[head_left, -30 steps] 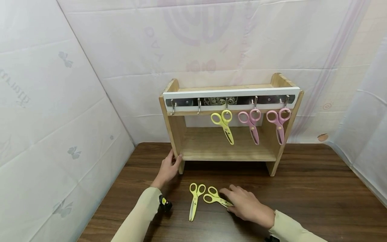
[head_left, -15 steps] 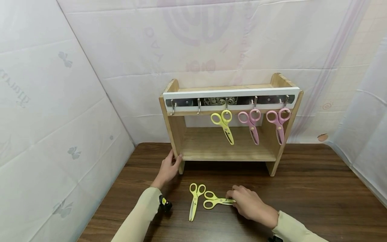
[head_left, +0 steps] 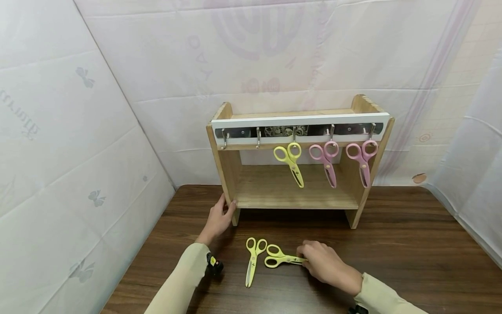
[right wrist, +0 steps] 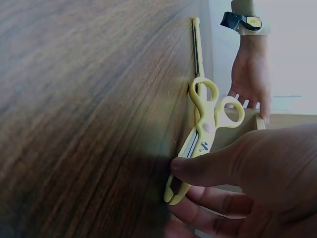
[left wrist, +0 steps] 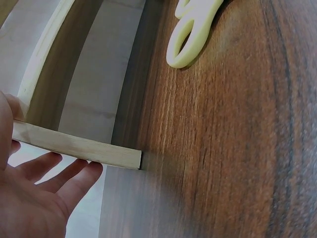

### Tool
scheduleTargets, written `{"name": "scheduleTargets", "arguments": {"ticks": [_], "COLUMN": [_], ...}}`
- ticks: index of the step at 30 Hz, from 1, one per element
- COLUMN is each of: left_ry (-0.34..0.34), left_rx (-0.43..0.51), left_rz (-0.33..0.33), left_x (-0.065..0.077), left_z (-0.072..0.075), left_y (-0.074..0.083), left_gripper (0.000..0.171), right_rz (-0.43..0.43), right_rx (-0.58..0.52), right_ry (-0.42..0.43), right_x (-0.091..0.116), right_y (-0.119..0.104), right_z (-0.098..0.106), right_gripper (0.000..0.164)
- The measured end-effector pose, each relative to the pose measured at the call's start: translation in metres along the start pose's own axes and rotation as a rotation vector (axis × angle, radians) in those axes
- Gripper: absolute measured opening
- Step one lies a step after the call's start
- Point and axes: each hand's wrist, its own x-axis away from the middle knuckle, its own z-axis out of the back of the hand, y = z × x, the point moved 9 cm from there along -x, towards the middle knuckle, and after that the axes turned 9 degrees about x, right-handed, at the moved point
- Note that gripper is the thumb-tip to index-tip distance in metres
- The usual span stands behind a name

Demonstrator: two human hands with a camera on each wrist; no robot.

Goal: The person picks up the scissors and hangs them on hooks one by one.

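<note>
Right hand point(head_left: 327, 264), lower right of centre in the head view: grip clamped on the blade end of the held yellow scissors point(head_left: 287, 259), whose loops point left. Left hand point(head_left: 218, 220), lower left of centre: grip closed about the side panel of the wooden rack point(head_left: 256, 185), thumb opposite fingers. Loose yellow scissors point(head_left: 254, 258) lie on the worktop point(head_left: 423, 244) just beside the held pair, loops uppermost in the frame. At centre right, yellow scissors point(head_left: 292, 163) and two pairs of pink scissors point(head_left: 327, 162) hang from the metal hook strip point(head_left: 237, 133). A dark mark on the held blade is too small to read; lettering on the white backdrop point(head_left: 157, 122), far left and upper centre, is faint.
</note>
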Motion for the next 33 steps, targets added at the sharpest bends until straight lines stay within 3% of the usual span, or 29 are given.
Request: {"name": "scheduleTargets", "arguments": {"ticks": [17, 23, 33], "left_ry": [0.003, 0.006, 0.007], "left_rx": [-0.011, -0.012, -0.004], "left_rz": [-0.005, 0.000, 0.002], "left_x": [0.000, 0.001, 0.000], "left_z": [0.001, 0.002, 0.001], "left_y": [0.001, 0.002, 0.002], "left_gripper": [0.057, 0.056, 0.055], "right_rz": [0.036, 0.079, 0.121], "right_rx": [0.036, 0.091, 0.138], "right_ry": [0.040, 0.140, 0.380], "right_x": [-0.001, -0.010, -0.030], "right_y": [-0.001, -0.005, -0.022], "right_z": [0.006, 0.037, 0.112], "right_gripper": [0.023, 0.024, 0.020]}}
